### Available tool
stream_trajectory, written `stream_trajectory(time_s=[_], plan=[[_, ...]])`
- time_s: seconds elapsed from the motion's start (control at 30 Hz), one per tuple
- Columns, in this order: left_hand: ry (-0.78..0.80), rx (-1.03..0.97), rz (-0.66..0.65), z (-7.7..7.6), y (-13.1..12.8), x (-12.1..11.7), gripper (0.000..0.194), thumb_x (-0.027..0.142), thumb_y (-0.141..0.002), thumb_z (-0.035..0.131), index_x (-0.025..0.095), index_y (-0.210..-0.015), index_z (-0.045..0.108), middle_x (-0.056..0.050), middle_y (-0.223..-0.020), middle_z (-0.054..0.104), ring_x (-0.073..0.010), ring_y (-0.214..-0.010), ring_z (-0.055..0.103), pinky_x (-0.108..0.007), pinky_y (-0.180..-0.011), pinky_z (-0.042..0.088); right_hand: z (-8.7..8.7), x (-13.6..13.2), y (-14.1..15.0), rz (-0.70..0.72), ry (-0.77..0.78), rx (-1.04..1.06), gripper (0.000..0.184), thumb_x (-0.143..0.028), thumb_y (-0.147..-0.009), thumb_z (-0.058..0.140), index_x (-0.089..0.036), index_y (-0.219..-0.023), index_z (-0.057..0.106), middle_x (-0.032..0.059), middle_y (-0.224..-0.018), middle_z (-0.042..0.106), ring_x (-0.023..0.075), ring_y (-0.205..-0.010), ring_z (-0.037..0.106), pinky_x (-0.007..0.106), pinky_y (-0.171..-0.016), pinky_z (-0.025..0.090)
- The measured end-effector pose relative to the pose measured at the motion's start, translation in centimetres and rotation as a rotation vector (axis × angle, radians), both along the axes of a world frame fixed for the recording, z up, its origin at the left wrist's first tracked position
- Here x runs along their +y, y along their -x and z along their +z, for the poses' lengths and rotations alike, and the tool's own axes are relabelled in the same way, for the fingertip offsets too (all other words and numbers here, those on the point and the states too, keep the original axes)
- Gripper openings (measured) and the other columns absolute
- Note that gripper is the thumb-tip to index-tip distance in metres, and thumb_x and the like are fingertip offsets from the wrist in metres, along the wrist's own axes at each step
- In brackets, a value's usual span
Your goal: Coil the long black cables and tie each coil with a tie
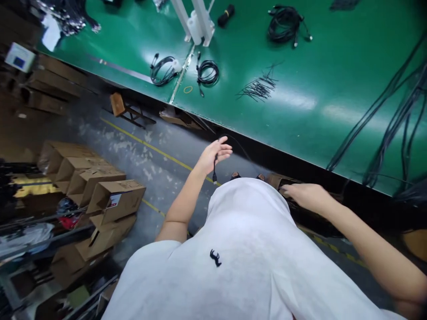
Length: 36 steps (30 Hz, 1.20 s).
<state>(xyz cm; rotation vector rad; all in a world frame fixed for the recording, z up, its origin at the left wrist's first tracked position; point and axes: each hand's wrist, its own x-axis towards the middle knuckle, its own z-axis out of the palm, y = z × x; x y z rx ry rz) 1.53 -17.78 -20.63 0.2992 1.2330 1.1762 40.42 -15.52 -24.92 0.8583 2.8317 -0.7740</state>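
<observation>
A black USB cable (pixel 215 169) hangs from my left hand (pixel 215 155), its plug dangling below the palm. The fingers of that hand are partly stretched, with the cable passing between them. From there the cable arcs thinly toward my right hand (pixel 308 198), its middle hard to follow against the dark. My right hand is closed in a pinch, with a dark bit of cable at the fingertips. Both hands are in front of the white shirt, below the edge of the green table (pixel 233 111).
On the table lie coiled cables (pixel 208 72), a second coil (pixel 163 71), a larger bundle (pixel 284 24), loose black ties (pixel 258 88) and a yellow rubber band (pixel 188 90). Long cables (pixel 393 120) hang over the right edge. Cardboard boxes (pixel 116 200) and a stool (pixel 117 105) stand left.
</observation>
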Motion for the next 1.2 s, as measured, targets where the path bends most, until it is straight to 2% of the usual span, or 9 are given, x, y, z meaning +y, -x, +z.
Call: stream_trajectory(time_s=[0.07,0.13,0.27,0.43,0.57,0.63,1.07,1.13,1.2], plan=[[-0.027,0.066,-0.273,-0.4,-3.1,-0.3,0.044,0.035,-0.093,0.059,0.013,-0.131,0.056,-0.010,-0.103,0.071,-0.0162,-0.093,0.069,-0.030,-0.086,0.053,3.7,-1.2,5.3,0.140,0.042,0.043,0.035,-0.038,-0.099,0.037,-0.023,-0.094,0.068,0.0067,-0.078,0.071,0.0182,-0.069,0.063,0.028,-0.055,0.031],[-0.086,0.077,-0.554,-0.2,-5.3,-0.8,0.046,0.041,-0.089,0.063,0.014,-0.127,0.061,-0.012,-0.106,0.072,-0.0199,-0.101,0.067,-0.035,-0.094,0.050,6.6,0.0,9.6,0.035,-0.005,0.041,0.037,-0.038,-0.099,0.037,-0.019,-0.089,0.067,0.0078,-0.079,0.070,0.0168,-0.068,0.060,0.028,-0.053,0.025],[-0.134,0.002,-0.799,0.8,-6.1,-1.0,0.041,0.046,-0.089,0.062,0.011,-0.110,0.069,-0.002,-0.070,0.063,-0.0095,-0.062,0.057,-0.023,-0.066,0.049,8.7,4.5,12.3,-0.178,0.005,0.110,0.030,-0.037,-0.097,0.045,-0.019,-0.089,0.067,0.0056,-0.087,0.071,0.0170,-0.077,0.061,0.026,-0.057,0.026],[0.049,-0.267,-0.668,2.2,-4.5,0.3,0.032,0.037,-0.093,0.057,0.009,-0.097,0.070,0.010,-0.050,0.025,-0.0014,-0.036,0.017,-0.012,-0.035,0.019,5.3,7.5,9.5,-0.225,0.204,0.336,0.035,-0.040,-0.096,0.042,-0.020,-0.097,0.070,0.0030,-0.096,0.072,0.0169,-0.087,0.063,0.025,-0.074,0.040],[0.109,-0.346,-0.360,3.8,-2.4,0.8,0.040,0.031,-0.101,0.039,0.009,-0.087,0.069,0.010,-0.049,0.012,-0.0019,-0.034,0.008,-0.009,-0.030,0.015,0.8,8.8,5.2,-0.552,0.229,0.431,0.045,-0.048,-0.096,0.037,-0.018,-0.093,0.071,0.0050,-0.096,0.072,0.0191,-0.091,0.065,0.030,-0.083,0.045],[0.136,-0.366,-0.319,4.3,-1.6,0.8,0.042,0.029,-0.102,0.035,0.008,-0.089,0.069,0.010,-0.050,0.013,-0.0018,-0.033,0.008,-0.008,-0.029,0.015,-0.8,9.0,3.2,-0.653,0.216,0.408,0.045,-0.050,-0.094,0.038,-0.019,-0.090,0.071,0.0058,-0.095,0.073,0.0206,-0.092,0.065,0.032,-0.083,0.047],[0.280,-0.334,-0.765,2.2,-0.6,-4.7,0.032,0.039,-0.083,0.069,0.008,-0.088,0.072,0.010,-0.047,0.024,-0.0005,-0.038,0.012,-0.010,-0.032,0.017,-2.7,9.3,0.2,-0.743,0.150,0.393,0.045,-0.054,-0.093,0.041,-0.023,-0.091,0.074,0.0067,-0.096,0.073,0.0237,-0.092,0.066,0.038,-0.084,0.050],[0.254,-0.340,-0.759,2.6,0.3,-5.3,0.033,0.042,-0.083,0.068,0.009,-0.081,0.070,0.011,-0.044,0.019,-0.0006,-0.036,0.008,-0.011,-0.031,0.015,-3.9,9.2,-0.3,-0.739,0.167,0.374,0.044,-0.054,-0.093,0.043,-0.022,-0.094,0.074,0.0065,-0.095,0.073,0.0231,-0.091,0.066,0.037,-0.082,0.050],[0.134,-0.307,-0.584,3.8,1.7,-5.3,0.033,0.044,-0.087,0.062,0.013,-0.078,0.069,0.013,-0.042,0.010,-0.0012,-0.033,0.003,-0.011,-0.029,0.012,-5.3,8.7,-0.6,-0.759,0.185,0.331,0.044,-0.051,-0.094,0.041,-0.021,-0.099,0.073,0.0068,-0.092,0.073,0.0221,-0.086,0.066,0.036,-0.079,0.050]])
